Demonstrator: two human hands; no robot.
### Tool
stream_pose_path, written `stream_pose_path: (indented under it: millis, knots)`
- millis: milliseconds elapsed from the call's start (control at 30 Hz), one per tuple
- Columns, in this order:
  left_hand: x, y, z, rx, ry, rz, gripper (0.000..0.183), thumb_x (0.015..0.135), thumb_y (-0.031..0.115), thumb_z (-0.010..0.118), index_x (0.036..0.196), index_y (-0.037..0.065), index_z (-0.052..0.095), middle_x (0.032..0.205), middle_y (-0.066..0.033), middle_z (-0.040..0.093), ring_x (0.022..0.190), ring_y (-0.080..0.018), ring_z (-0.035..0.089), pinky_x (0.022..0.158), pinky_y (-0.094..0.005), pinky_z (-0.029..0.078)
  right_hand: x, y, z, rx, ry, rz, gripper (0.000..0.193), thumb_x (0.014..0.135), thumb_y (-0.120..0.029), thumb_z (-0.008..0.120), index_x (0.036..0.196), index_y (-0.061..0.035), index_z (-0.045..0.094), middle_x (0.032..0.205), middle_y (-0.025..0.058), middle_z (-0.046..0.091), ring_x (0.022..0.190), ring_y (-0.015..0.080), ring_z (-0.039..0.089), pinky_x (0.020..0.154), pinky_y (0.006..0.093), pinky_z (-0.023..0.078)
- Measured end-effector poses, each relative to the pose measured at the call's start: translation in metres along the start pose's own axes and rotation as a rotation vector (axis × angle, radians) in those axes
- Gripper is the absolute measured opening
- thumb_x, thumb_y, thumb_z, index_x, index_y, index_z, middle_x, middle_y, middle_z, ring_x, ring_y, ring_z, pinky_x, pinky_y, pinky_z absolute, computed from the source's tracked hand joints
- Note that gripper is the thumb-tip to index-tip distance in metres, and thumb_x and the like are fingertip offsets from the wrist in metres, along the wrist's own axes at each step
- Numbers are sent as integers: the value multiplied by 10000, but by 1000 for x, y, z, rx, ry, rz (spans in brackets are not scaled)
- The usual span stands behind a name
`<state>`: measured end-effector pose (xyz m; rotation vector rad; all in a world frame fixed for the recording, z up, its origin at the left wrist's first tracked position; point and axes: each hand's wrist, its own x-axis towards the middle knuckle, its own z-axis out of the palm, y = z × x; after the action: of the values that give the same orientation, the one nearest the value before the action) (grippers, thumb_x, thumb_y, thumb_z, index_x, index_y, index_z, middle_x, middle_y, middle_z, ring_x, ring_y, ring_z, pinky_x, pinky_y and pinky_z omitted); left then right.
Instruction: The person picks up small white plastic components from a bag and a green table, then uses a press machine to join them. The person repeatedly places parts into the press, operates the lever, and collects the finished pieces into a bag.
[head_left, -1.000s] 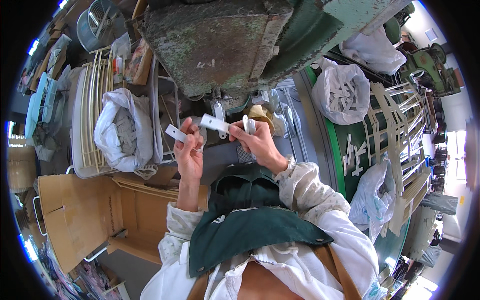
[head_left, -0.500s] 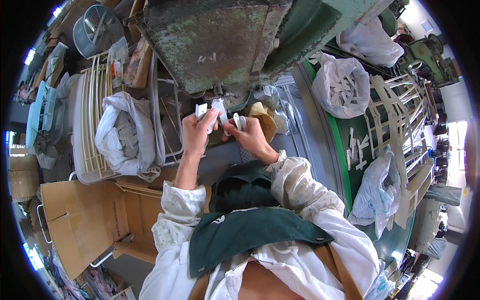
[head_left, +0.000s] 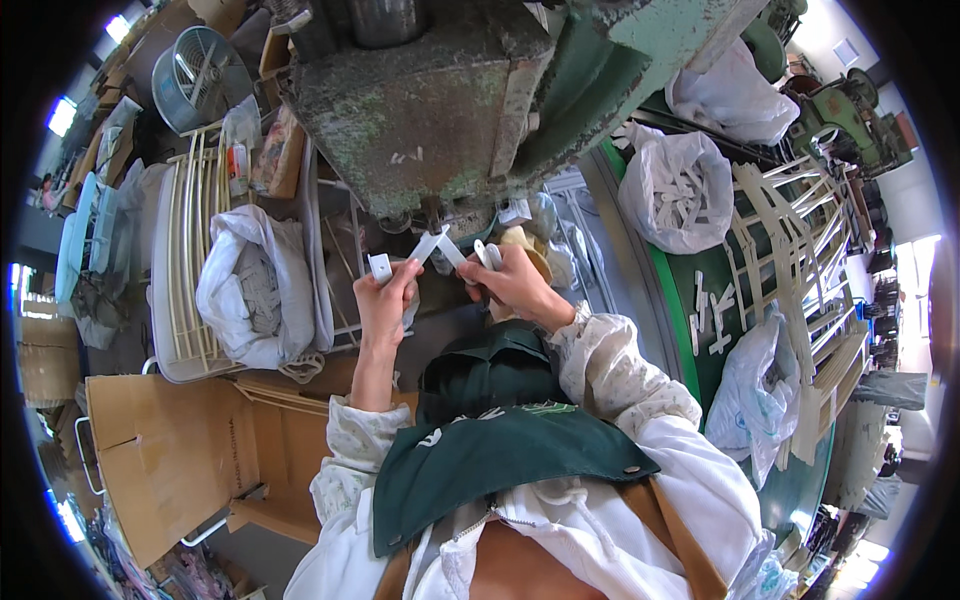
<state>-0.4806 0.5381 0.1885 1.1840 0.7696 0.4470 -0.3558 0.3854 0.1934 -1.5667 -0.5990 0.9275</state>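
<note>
Single view, head-worn: left one of a fisheye pair, upright. Faces steeply down the wearer's front; apron [head_left: 510, 450] very near, low in frame. Left hand [head_left: 382, 305] and right hand [head_left: 520, 285] mid-frame, near. Machine [head_left: 400, 130] cuts across top, close too. Table [head_left: 686, 268] seen from above, off to the right, its left edge bowing with the lens. Box [head_left: 170, 450] lower left. Coverage wraps outward to a black circular rim; bright windows [head_left: 916, 272] small at far right.

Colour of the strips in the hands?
The strips are white; the head view shows them best.
</note>
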Motion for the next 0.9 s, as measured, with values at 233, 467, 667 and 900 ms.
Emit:
stream_pose_path:
  millis: [233, 467, 667, 900]
  knots:
    - [4, 11, 6, -102, -22, 55, 160, 832, 113, 698, 785, -37, 667, 591, 2, 550, 479, -22, 429, 423, -182, 257, -3, -16, -6, -7, 7, -38, 215, 897, -229, 627, 839, -23, 647, 611, -15, 585, 476, 19, 434, 418, 204, 296]
    - [-10, 2, -20, -256, -288, -142, 248, 894, 195, 534, 1028, 1, 612, 778, -66, 595, 552, -76, 443, 519, -224, 320, -33, 0, -85, 75, 571, 46, 150, 875, -176, 635, 863, -28, 658, 661, 7, 612, 559, 54, 514, 465, 197, 354]
    - [-7, -36, -4, -459, -265, -175, 176, 832, 40, 525, 986, -14, 590, 729, -31, 505, 562, -89, 415, 542, -236, 330, -33, 49, -260, -148, 1005, 7, 322, 898, -193, 558, 1146, 9, 519, 947, 231, 640, 772, 286, 628, 666, 368, 491]
    - [-9, -21, 35, -377, -130, -69, 174, 891, 140, 643, 922, -31, 660, 618, 35, 449, 506, -42, 331, 473, -223, 227, 2, -33, 0, 106, 39, -221, 195, 950, -118, 544, 1073, 33, 553, 710, 38, 611, 547, 62, 540, 465, 209, 461]
